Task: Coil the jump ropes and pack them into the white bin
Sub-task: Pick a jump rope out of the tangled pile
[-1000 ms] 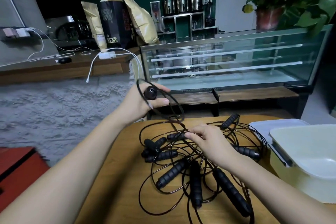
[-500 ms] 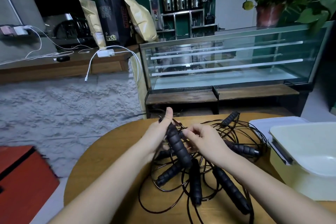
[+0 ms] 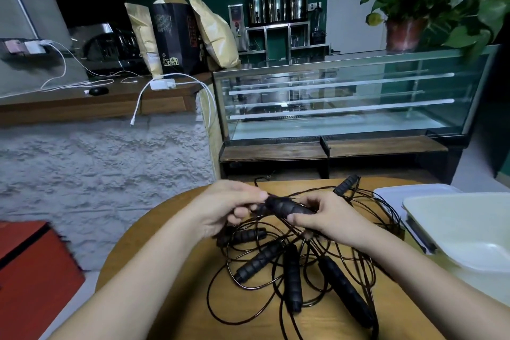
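A tangle of black jump ropes [image 3: 292, 270] with several foam handles lies on the round wooden table [image 3: 176, 309]. Just above the pile, both hands hold one black handle [image 3: 287, 206] lying level. My left hand [image 3: 223, 210] pinches its left end, where cord trails off. My right hand [image 3: 328, 218] grips its right end with curled fingers. The white bin [image 3: 452, 218] stands open at the table's right edge, and nothing shows inside it.
A white lid [image 3: 414, 190] lies flat behind the bin. A glass display case [image 3: 345, 96] stands beyond the table. A red box [image 3: 30, 270] sits on the floor at the left. A potted plant [image 3: 408, 27] tops the case.
My left hand came down from the air with the handle to the pile. My right hand then took hold of the handle's other end, and it now lies level between both hands.
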The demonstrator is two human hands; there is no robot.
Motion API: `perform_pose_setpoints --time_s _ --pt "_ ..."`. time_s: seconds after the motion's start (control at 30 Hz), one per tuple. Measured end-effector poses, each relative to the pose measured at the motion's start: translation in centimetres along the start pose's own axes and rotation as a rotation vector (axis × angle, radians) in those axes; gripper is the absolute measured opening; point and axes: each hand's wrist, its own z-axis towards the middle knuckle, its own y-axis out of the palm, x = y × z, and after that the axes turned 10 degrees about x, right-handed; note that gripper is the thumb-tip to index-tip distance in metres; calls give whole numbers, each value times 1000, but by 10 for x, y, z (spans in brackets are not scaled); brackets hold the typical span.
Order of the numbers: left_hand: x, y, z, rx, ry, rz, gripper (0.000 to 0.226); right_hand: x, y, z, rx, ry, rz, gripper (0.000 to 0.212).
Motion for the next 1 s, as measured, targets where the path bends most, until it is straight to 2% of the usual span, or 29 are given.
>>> perform_pose_setpoints --time_s 0.1,0.23,0.37,0.47,0.6,0.67,0.73,0.8,0.9,1.0 --pt "10 -18 7 156 82 -66 19 0 -13 -7 -113 -16 -99 14" --pt "1 -35 28 389 124 -252 13 -5 -29 -17 -245 -70 -68 9" --pt "-32 -50 52 682 93 -156 22 -8 -49 -26 -181 -109 20 11" --pt "-57 -65 66 775 7 -77 30 -12 -59 -30 -29 -86 232 23" --pt "-70 -67 68 805 -74 155 44 -26 -65 -24 242 -62 537 29" --pt "-60 -57 57 845 -52 395 55 -36 -69 -22 315 -66 622 26" --pt "-48 -42 46 855 5 573 65 -46 -72 -18 355 -66 672 23" --pt "-33 -21 32 851 132 608 64 -55 -76 -14 369 -80 678 26" --pt "-10 23 7 675 396 546 63 -72 -81 -7 363 -119 712 28" --pt "15 71 -12 458 515 449 72 -94 -86 -3 331 -161 743 31"
